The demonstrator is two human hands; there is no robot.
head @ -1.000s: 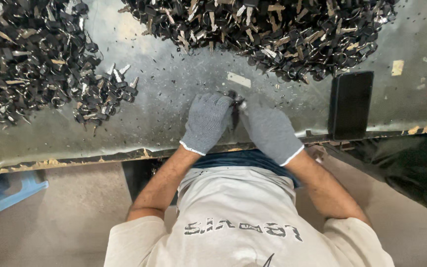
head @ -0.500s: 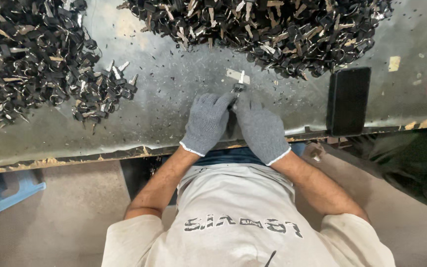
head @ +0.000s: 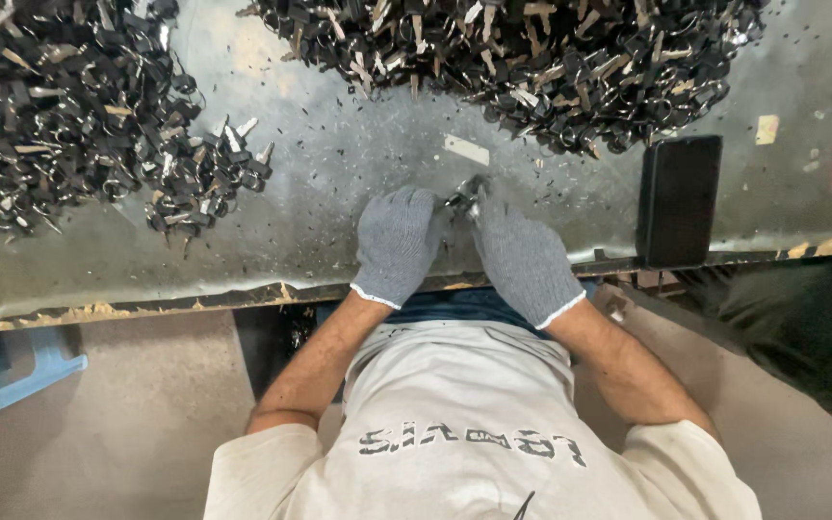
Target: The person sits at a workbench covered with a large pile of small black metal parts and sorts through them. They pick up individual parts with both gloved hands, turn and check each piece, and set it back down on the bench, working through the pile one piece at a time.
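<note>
Seen from above: left hand (head: pixel 395 243) and right hand (head: pixel 522 258), both in grey knitted gloves, brought together at the near edge of a metal table (head: pixel 339 164). Between the fingertips, a small metal piece (head: pixel 461 199), pinched from both sides just above the tabletop; fingers curled closed around it, exact hold hidden by the gloves. Held close to the body and low over the table, apparently for steadiness with so small a part. To the far left, a heap of dark small parts (head: pixel 50 116); across the far edge, a second, larger heap (head: pixel 532 58), both within reach of either arm, well apart from the hands. Between heaps and hands, a bare working patch strewn with fine shavings and a pale paper scrap (head: pixel 466 149). To the right, a black phone (head: pixel 678 197) lying flat at the table edge, apart from the parts. Lower left, a blue stool (head: pixel 12 371), only partly in view.
</note>
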